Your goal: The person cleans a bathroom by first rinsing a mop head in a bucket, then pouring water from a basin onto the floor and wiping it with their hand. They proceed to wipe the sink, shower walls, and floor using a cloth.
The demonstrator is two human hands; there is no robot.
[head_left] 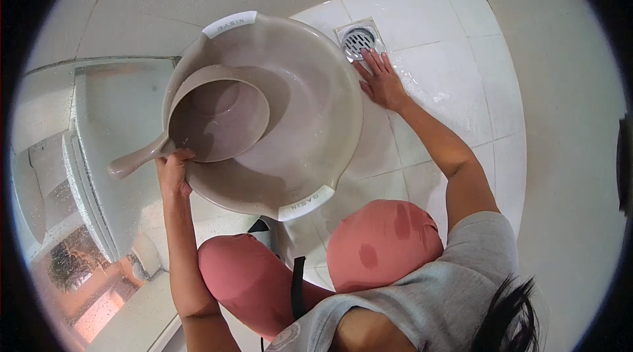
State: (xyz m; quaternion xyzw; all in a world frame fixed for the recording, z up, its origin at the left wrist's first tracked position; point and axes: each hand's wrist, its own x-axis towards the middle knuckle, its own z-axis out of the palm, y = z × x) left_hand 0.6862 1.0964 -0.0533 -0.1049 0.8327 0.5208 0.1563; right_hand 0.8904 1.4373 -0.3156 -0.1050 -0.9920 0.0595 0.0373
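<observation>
A large taupe plastic basin [310,147] with white grip patches on its rim is tilted in front of me. Inside it rests a taupe dipper [221,121], its handle [135,157] sticking out over the left rim. My left hand [175,170] is closed around the basin's left rim, just below the dipper's handle; its fingers are mostly hidden behind the rim. Beyond the basin's right side, my right hand [384,85] reaches down with fingers spread, the fingertips at the near edge of a square metal floor drain [360,40].
Wet white floor tiles [448,81] surround the drain. Pale walls [567,141] rise on the right and at the back. To the left stands a wet glass panel [122,108] with a white frame. My knees [386,243] are bent close to the basin.
</observation>
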